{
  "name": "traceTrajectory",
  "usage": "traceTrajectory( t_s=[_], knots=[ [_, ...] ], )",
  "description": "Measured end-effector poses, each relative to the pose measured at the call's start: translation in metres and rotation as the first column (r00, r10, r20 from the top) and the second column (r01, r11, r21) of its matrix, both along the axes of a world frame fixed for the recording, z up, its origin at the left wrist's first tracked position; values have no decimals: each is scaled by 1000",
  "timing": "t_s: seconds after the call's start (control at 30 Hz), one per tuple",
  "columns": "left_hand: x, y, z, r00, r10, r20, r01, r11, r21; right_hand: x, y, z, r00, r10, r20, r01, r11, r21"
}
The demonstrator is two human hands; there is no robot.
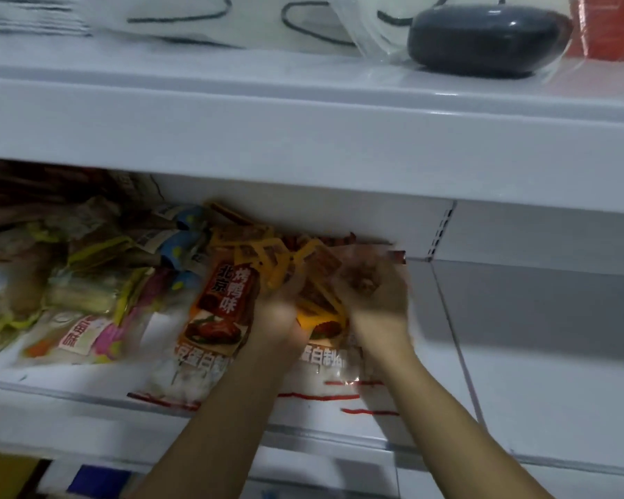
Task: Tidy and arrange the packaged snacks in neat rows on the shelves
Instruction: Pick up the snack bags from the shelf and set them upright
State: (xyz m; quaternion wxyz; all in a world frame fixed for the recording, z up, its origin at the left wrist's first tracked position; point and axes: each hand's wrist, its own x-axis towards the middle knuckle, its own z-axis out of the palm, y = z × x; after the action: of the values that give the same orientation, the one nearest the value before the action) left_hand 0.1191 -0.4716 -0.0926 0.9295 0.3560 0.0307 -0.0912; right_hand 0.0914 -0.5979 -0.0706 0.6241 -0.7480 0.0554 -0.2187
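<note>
Both hands blurred, deep in middle white shelf [519, 318]. L hand [281, 311] gripped small orange snack sachets [267, 257] beside roast-duck-flavour pack [224, 304]. R hand [375, 293] clutched clear packet [368, 268] at pile's right edge. Packs overhung shelf front lip. Shelf bare to right of R hand, past upright slot strip [442, 228]. Mixed packs [87, 300] crowded left side.

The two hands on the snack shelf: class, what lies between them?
In the head view, small orange-yellow snack packets fill the gap between the left hand and the right hand, lying on a large clear snack bag.
</note>
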Motion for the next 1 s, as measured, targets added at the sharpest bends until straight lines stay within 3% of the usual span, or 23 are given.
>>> traceTrajectory(
  t_s=[0.1, 0.27, 0.3, 0.4, 0.43, 0.5, 0.57, 0.7, 0.83, 0.93, 1.0],
  knots=[
    [4, 26, 5, 992, 92, 88, -92, 996, -6, 15, 39, 0, 996, 89, -2, -88, 982, -170],
    [11, 96, 4, 957, 223, -186, -211, 974, 84, 72, 75, 6, 980, 184, 73, -121, 849, -514],
    [11, 109, 3, 946, 250, -206, -232, 967, 108, 92, 78, 7, 975, 220, 15, -166, 776, -609],
    [7, 132, 6, 946, 210, -248, -190, 977, 102, 145, 87, 9, 869, 324, -373, -481, 383, -788],
    [7, 136, 4, 942, 201, -267, -181, 979, 100, 158, 89, 9, 820, 331, -467, -560, 294, -774],
    [5, 140, 5, 940, 178, -291, -161, 984, 82, 176, 94, 11, 749, 342, -568, -651, 221, -726],
    [4, 140, 6, 944, 170, -281, -142, 983, 117, 183, 100, 13, 774, 363, -519, -618, 254, -744],
    [2, 145, 0, 957, 111, -268, -82, 990, 118, 196, 116, 13, 894, 305, -330, -443, 480, -757],
    [8, 152, -6, 974, 32, -224, -26, 999, 29, 214, 133, 2, 937, 133, -323, -349, 371, -860],
    [12, 156, -5, 976, -18, -219, 29, 999, 46, 207, 142, 4, 986, 36, -164, -163, 437, -884],
    [12, 159, -2, 973, -33, -228, 50, 996, 68, 191, 138, 7, 998, 62, 3, -31, 538, -843]
  ],
)
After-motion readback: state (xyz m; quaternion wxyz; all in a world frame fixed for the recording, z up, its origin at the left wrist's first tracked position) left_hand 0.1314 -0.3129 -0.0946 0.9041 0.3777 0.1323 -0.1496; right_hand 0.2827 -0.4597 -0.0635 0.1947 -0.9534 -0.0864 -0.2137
